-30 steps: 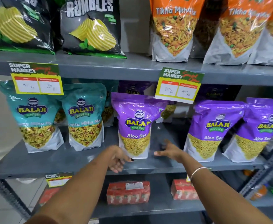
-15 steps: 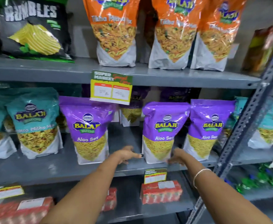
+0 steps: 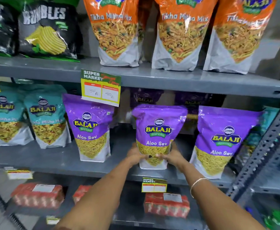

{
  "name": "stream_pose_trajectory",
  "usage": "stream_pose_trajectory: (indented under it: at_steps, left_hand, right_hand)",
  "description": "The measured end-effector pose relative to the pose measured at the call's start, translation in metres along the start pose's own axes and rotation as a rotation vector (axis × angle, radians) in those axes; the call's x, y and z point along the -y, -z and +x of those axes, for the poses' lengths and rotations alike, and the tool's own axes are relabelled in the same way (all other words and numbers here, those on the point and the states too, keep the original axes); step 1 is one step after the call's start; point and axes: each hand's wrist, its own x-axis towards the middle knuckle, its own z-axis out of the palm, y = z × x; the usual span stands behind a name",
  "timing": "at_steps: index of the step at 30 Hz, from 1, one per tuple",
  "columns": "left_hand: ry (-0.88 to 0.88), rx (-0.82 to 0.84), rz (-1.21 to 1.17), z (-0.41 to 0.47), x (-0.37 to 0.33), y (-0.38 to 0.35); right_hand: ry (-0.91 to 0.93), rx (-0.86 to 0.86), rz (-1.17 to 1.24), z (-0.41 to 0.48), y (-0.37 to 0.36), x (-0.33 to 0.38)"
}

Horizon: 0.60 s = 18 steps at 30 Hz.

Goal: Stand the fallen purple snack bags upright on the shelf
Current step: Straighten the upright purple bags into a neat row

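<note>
left hand + right hand: clasping middle purple bag, upright on shelf | neighbours: purple bags either side | price tag overhangs left bag

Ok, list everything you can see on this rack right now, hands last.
Purple Aloo Sev bags: three upright in front, middle shelf: left, middle, right; more purple bags dimly visible behind.
Teal Balaji bags: two, middle shelf, left end; more teal at far right, partly hidden.
Orange Tikha Mitha Mix bags: three, top shelf.
Black Rumbles chip bags: two, top shelf, left.
Price tags: green-yellow, several on shelf edges.
Red packs: three, blurred, bottom shelf.
Grey metal shelf: three levels, perforated upright at right.
Bracelet: one, silver, right wrist.
Hands: left hand and right hand grip the middle bag's lower sides.
</note>
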Motion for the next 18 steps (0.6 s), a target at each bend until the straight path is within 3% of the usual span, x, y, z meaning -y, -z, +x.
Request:
stream_pose_trajectory:
  at_steps: [12,15,18]
  left_hand:
    - [0.056,0.062,-0.036,0.016,0.012,0.028]
    - [0.1,0.101,0.073,0.017,0.01,0.029]
    - [0.265,0.251,0.261,0.015,0.003,0.037]
  right_hand:
    - [-0.028,0.042,0.03,0.022,-0.023,0.0]
    - [-0.074,0.062,-0.074,0.018,-0.018,-0.003]
    - [-0.15,0.036,-0.23,0.011,-0.009,-0.006]
